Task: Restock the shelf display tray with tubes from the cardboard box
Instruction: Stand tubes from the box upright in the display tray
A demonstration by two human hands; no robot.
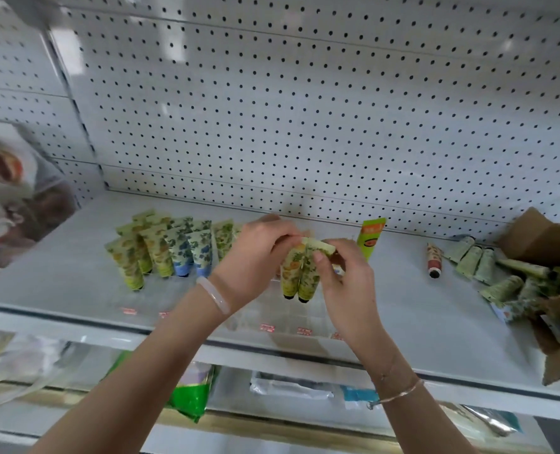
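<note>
The left hand [255,253] and right hand [344,276] pinch two yellow-green floral plastic tubes [299,273] by their crimped tops. Both grips are closed, the tubes hanging caps-down over the clear display tray [272,317].

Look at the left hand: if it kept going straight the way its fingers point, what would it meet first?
Probably the right hand, since the left hand points rightward across the two tubes both hands hold; depth is unclear.

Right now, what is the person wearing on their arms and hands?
Both forearms are bare, no sleeves or gloves. The left wrist carries a thick, smooth, pale pink bangle. The right wrist has a thin gold-coloured chain bracelet. No rings are visible.
</note>
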